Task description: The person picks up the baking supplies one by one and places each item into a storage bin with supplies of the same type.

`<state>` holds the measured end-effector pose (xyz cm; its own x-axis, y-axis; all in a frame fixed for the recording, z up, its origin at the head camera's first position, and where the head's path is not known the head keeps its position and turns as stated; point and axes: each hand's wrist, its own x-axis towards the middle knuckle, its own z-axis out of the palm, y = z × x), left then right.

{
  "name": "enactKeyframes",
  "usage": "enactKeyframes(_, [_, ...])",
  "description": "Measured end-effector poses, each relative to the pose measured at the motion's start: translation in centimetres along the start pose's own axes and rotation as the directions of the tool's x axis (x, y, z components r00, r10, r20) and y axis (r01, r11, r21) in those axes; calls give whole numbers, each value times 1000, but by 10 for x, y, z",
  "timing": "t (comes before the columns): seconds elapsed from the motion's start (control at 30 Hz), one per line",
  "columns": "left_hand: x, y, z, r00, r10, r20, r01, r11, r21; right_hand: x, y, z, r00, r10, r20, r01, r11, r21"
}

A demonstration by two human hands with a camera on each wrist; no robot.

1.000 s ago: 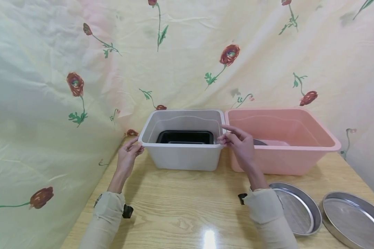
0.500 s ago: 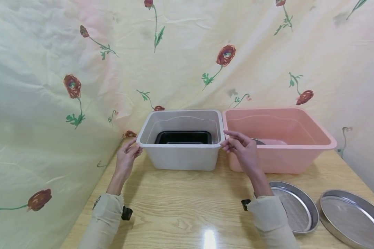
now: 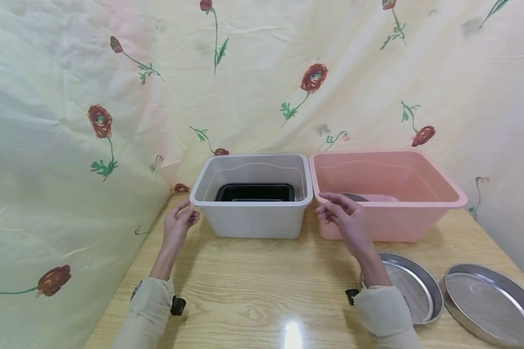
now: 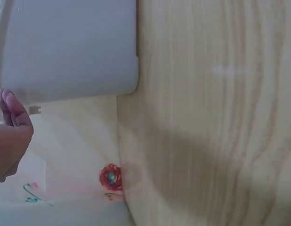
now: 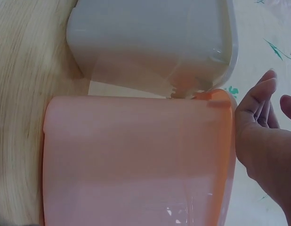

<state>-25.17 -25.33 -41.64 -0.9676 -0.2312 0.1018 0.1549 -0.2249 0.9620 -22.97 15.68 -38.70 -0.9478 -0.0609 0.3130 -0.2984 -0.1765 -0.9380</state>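
Observation:
A light grey plastic bin (image 3: 253, 220) stands on the wooden table with a black tray (image 3: 255, 193) inside it. At its front left corner is my left hand (image 3: 179, 223), fingers loosely bent and the tips close to the rim; in the left wrist view I cannot tell whether they touch it. My right hand (image 3: 347, 220) hovers before the front left corner of a pink bin (image 3: 397, 225), holding nothing, its fingers relaxed and slightly bent. A grey disc-like edge (image 3: 353, 197) shows inside the pink bin, the rest hidden by the front wall.
Two round metal pans (image 3: 412, 286) with flat bottoms lie at the right of the wooden table (image 3: 244, 291), in front of the pink bin. A flowered cloth (image 3: 253, 97) hangs behind and along the left side.
My right hand has moved off the grey bin's front right corner, rightward and down to before the pink bin. My left hand has sunk slightly from the rim. The view has shifted a little.

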Motion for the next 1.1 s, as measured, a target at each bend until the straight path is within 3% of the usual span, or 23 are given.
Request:
enactKeyframes(0.27, [-16,-18,8,1000,-1,-14,1,998,55,-12,-3,-11,999,-14,-32,14,1000,-5])
enactKeyframes(0.47, [-33,-33,28,997,3,82,-23,971,237,-21,-3,-24,999,-22,-33,21,999,-37])
enactKeyframes(0.63, [-45,-40,51,984,2,177,-52,959,279,-29,-3,-33,999,-10,-39,7,998,-70])
enactKeyframes(0.93, [-64,-52,86,944,-49,325,-39,965,259,-43,-8,-47,999,-7,-48,4,997,-77])
enactKeyframes(1.1, [-75,-55,105,905,-60,422,-52,967,250,-50,-10,-57,999,-30,-33,28,998,-57])
